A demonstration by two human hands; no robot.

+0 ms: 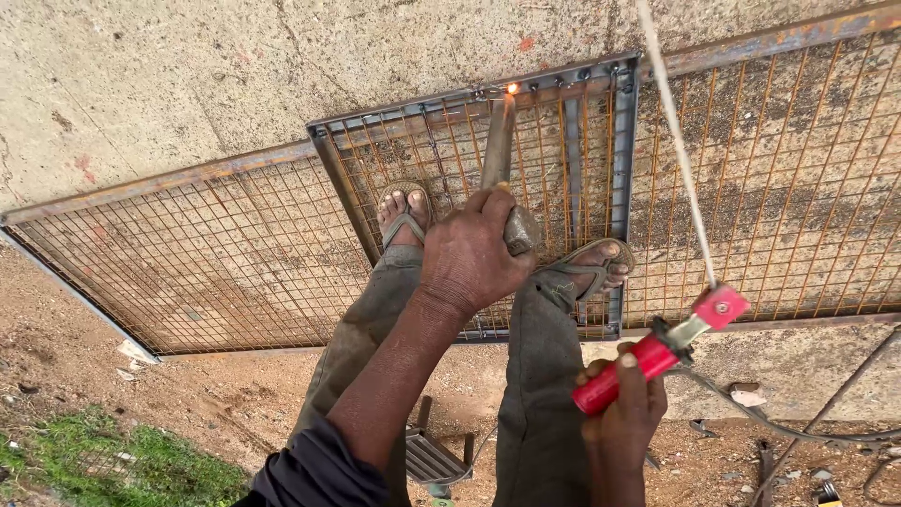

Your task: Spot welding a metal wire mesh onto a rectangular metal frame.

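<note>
My left hand (474,253) grips the handle of a metal chipping hammer (497,150). Its tip touches the top bar of a small grey mesh frame (330,160), where a spot (511,89) glows orange. My right hand (621,413) is closed around the red handle of an electrode holder (648,361). A long thin welding rod (678,150) clamped in the holder points up and away, off the metal. My two feet in sandals (405,211) (593,268) rest on the small frame. That frame lies on a larger rusty wire-mesh panel (188,253).
The panel lies on a concrete slab (188,75), with bare dirt (188,394) in front. A small metal stool (430,458) stands between my legs. A cable (798,434) runs right from the holder. Grass (103,465) grows at bottom left, and scrap bits (826,488) lie at bottom right.
</note>
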